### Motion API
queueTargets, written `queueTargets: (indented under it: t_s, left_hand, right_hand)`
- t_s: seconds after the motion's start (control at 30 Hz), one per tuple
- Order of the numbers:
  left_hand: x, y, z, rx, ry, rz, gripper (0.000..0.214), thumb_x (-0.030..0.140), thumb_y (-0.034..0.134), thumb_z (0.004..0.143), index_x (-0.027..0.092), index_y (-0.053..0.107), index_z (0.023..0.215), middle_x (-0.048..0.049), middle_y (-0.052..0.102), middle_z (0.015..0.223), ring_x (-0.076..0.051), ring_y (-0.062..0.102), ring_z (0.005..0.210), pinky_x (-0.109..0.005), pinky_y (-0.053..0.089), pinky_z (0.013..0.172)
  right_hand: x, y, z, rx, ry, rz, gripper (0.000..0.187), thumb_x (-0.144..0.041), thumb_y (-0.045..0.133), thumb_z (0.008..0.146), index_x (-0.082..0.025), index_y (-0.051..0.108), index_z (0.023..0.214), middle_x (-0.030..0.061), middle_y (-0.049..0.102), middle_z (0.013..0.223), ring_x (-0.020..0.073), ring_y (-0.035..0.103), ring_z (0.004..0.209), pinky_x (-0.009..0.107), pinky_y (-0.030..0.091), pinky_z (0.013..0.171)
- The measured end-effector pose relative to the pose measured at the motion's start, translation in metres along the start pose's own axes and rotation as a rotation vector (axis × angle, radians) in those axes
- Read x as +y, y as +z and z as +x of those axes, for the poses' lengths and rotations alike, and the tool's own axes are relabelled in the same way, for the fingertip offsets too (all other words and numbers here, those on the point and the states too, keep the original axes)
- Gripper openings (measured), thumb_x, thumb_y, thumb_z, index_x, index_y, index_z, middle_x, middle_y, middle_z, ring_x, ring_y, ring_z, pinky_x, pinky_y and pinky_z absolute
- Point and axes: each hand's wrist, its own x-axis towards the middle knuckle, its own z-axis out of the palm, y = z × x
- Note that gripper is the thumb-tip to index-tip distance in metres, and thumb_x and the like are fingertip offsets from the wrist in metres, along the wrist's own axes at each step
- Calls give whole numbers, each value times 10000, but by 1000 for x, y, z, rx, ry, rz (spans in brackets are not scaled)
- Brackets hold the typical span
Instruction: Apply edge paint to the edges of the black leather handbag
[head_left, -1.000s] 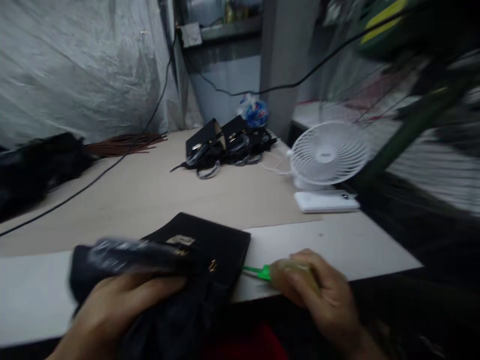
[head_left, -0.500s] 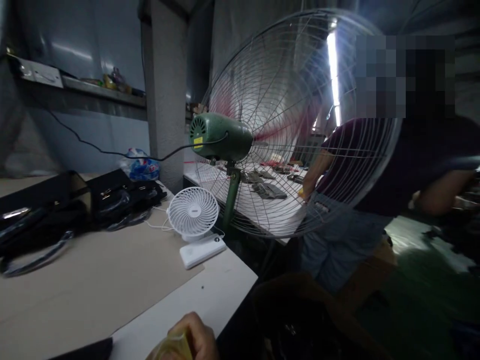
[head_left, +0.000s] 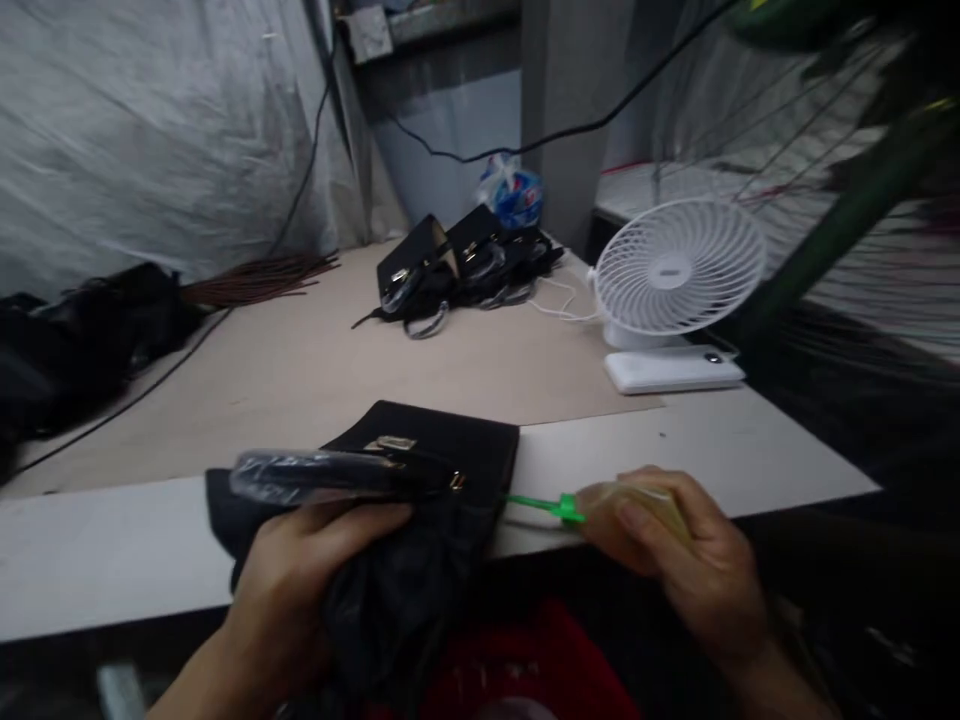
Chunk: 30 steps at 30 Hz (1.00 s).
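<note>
At the table's front edge my left hand (head_left: 292, 580) is closed on a black handbag (head_left: 457, 440) with gold-coloured metal fittings. The bag's handle (head_left: 300, 478), wrapped in clear plastic, crosses just above my left fingers. To the right, my right hand (head_left: 701, 560) grips a yellowish, translucent squeeze bottle (head_left: 607, 520). A thin green nozzle (head_left: 562, 507) points left from it, its tip at the bag's right side. Whether the tip touches the bag I cannot tell. The bag's lower part hangs soft and dark in front of the edge.
More black handbags (head_left: 465, 260) lie at the back of the table (head_left: 300, 380). Dark bags (head_left: 90, 340) and brown strips (head_left: 255, 280) are at left. A small white fan (head_left: 675, 270) and white power bank (head_left: 671, 370) stand right, beside a large fan's green post (head_left: 840, 210).
My view has swung left and down to the table. The handbag in my left hand has come into view, and the bottle in my right hand is now beside it.
</note>
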Motion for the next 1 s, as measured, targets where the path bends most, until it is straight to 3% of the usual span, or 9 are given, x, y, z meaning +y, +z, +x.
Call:
queueTargets:
  t_s: [0.27, 0.67, 1.0]
  left_hand:
    - [4, 1, 12, 16, 61, -12, 193, 245, 653, 953, 223, 736, 1127, -63, 796, 1128, -223, 785, 1001, -308, 683, 883]
    - [3, 0, 9, 5, 54, -14, 166, 254, 611, 1018, 217, 736, 1121, -61, 800, 1117, -216, 788, 993, -313, 688, 886]
    - [3, 2, 12, 9, 48, -42, 170, 311, 592, 1061, 229, 725, 1127, -53, 799, 1134, -218, 785, 1022, -327, 690, 903]
  right_hand:
    - [-6, 1, -1, -110, -266, -225, 95, -356, 691, 994, -263, 690, 974, -11, 722, 879, 149, 693, 711, 216, 557, 623]
    - [-19, -4, 2, -269, -352, -231, 36, -260, 638, 1004, -244, 670, 998, 5, 704, 846, 147, 707, 714, 207, 567, 608]
    - [-13, -6, -3, -227, -409, -268, 68, -262, 644, 1008, -251, 655, 1074, 10, 712, 887, 142, 713, 733, 190, 590, 640]
